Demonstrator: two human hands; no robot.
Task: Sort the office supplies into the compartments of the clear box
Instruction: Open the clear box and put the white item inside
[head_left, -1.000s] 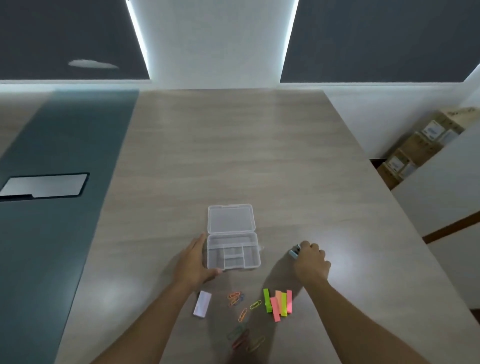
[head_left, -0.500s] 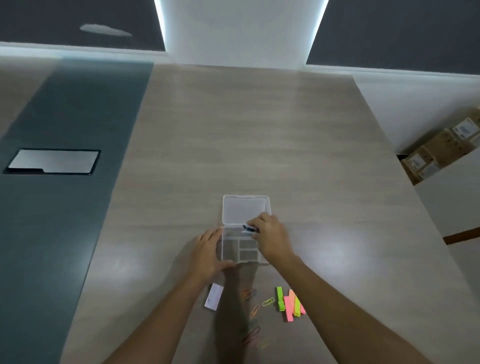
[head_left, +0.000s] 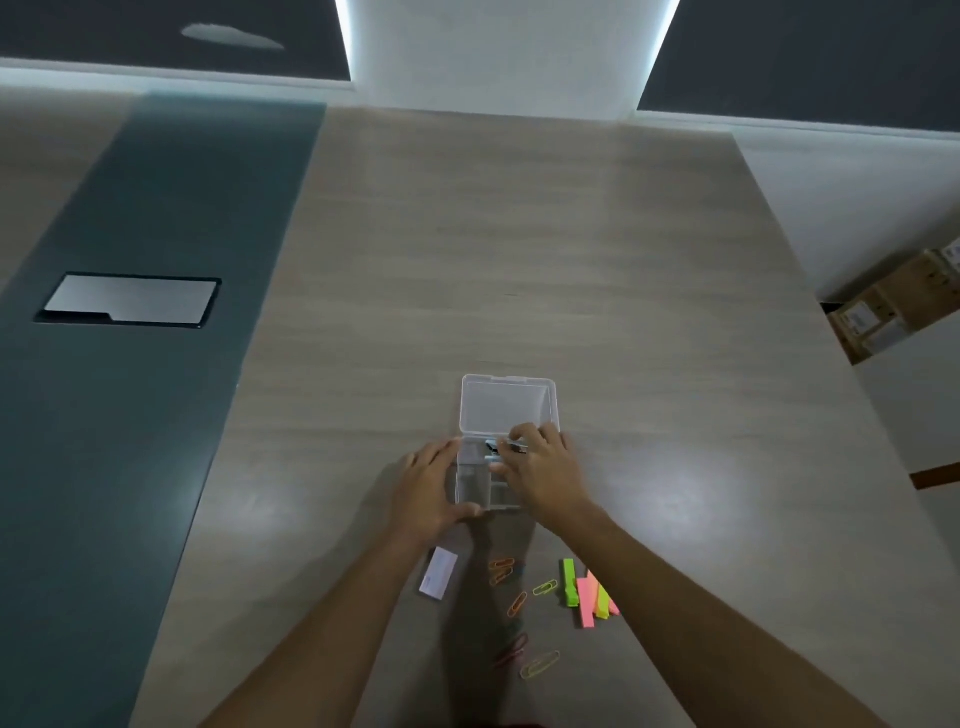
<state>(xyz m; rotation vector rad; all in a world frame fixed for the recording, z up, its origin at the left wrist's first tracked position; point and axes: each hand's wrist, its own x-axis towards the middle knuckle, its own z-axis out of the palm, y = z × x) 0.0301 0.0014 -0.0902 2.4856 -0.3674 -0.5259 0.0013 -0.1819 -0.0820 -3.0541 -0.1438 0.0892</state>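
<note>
The clear box (head_left: 469, 488) lies on the wooden table with its lid (head_left: 506, 405) flipped open toward the back. My left hand (head_left: 428, 488) grips the box's left side and front corner. My right hand (head_left: 545, 467) hovers over the back compartment, fingertips pinched on small dark binder clips (head_left: 492, 445). Nearer to me, several coloured paper clips (head_left: 517, 603) lie loose. Neon sticky strips (head_left: 587, 592) sit to their right and a small white pad (head_left: 439, 573) to their left.
A dark grey strip with a metal hatch (head_left: 130, 300) runs along the table's left. The table's right edge drops to the floor, where cardboard boxes (head_left: 893, 306) stand. Bare wood (head_left: 519, 260) stretches behind the box.
My right hand picked up the binder clips to the right of the box and carried them left over its back compartment. My left hand stayed on the box.
</note>
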